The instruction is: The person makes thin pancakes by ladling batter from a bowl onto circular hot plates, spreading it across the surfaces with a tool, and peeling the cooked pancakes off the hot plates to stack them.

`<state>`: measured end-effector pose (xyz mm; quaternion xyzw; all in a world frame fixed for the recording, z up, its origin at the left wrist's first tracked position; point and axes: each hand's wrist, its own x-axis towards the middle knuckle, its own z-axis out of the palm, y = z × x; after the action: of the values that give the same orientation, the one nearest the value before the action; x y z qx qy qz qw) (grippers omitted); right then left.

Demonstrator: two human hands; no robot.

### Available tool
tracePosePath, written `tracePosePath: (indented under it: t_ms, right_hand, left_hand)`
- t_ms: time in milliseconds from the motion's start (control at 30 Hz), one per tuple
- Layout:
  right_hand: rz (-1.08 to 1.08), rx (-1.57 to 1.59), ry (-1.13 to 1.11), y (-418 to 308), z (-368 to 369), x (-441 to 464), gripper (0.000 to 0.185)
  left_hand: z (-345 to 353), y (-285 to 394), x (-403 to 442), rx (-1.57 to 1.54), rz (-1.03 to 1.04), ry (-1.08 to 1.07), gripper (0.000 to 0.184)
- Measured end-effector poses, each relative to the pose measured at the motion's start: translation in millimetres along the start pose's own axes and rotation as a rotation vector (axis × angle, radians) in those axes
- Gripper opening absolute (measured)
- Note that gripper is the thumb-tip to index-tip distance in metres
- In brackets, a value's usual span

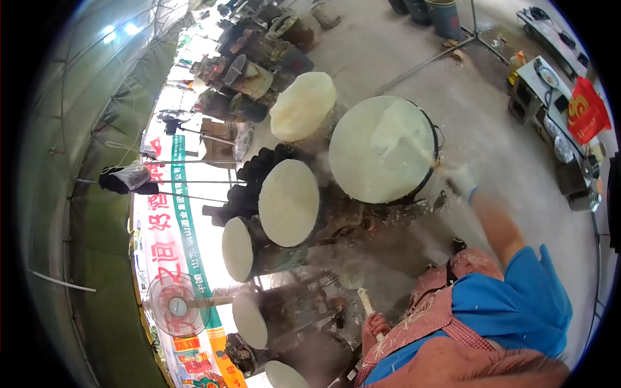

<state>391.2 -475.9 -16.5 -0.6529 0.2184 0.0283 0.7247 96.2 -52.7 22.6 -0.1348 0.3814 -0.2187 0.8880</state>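
My right hand (460, 178) is at the near rim of a large round pan (378, 152) covered with a pale layer. Motion blurs the hand, which looks whitish, and its fingers cannot be made out. A faint streak, perhaps a tool, reaches from it over the pale surface. Low in the view, my left hand (375, 324) is closed around a light wooden stick (366, 302), close to the red checked apron (432, 310). Beyond the pan lies a pale, uneven-edged sheet (303, 107).
Several dark containers with pale round tops (289, 203) stand to the left. A fan (178, 306) is at lower left, beside a printed banner (194, 226). Buckets (249, 77) crowd the upper left. A side table (550, 90) with a red bag (587, 111) stands at right.
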Motion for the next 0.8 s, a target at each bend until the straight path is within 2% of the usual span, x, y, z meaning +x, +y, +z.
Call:
tracePosePath:
  t_ms: [33,67,100,167,233,267,333,367,433,467,533,567,667,767,800]
  right_hand:
    - [0.137,0.023,-0.002,14,19,-13,0.022]
    - [0.141,0.081,-0.061,45,29,-15,0.021]
    - [0.091,-0.039,-0.094,30,24,-22,0.022]
    - [0.049,-0.204,-0.090,-2,9,-29,0.025]
    - [0.030,-0.285,0.008,-21,-18,16,0.029]
    - [-0.252,-0.428,0.175,-19,-22,49,0.026]
    - [-0.800,-0.708,0.530,-6,-23,109,0.025]
    - [-0.769,-0.867,0.393,-12,-16,109,0.025]
    - [-0.693,-1.172,0.091,-38,3,87,0.026]
    - [-0.696,-1.223,0.008,-49,-1,72,0.026]
    - [-0.711,-1.328,-0.179,-66,-6,46,0.027]
    - [-0.863,-1.242,-0.122,-50,-21,58,0.026]
    - [-0.698,-0.972,0.277,-22,-43,72,0.024]
    - [-0.680,-1.314,0.036,-9,-31,29,0.022]
    - [-0.707,-1.293,0.104,-1,-38,29,0.022]
  left_hand:
    - [-8,11,2,0.012,-0.016,-0.008,0.032]
    - [-23,25,5,0.040,-0.033,-0.025,0.032]
    - [-51,51,7,0.106,-0.058,-0.056,0.031]
    - [-163,155,19,0.394,-0.012,-0.074,0.030]
    - [-30,44,8,0.063,0.039,-0.056,0.029]
    - [48,-21,3,-0.099,0.065,-0.054,0.028]
    - [14,16,9,-0.052,-0.049,-0.144,0.027]
    - [17,25,11,0.023,-0.100,-0.118,0.025]
    - [21,38,23,-0.049,0.002,-0.044,0.025]
    - [23,36,27,-0.099,0.057,-0.006,0.025]
    - [50,35,40,-0.063,-0.002,-0.027,0.025]
    - [72,37,51,-0.038,-0.033,-0.046,0.026]
    - [109,61,91,0.094,-0.076,-0.034,0.029]
    - [160,61,139,0.289,-0.148,-0.068,0.033]
    - [184,43,149,0.314,-0.043,-0.022,0.033]
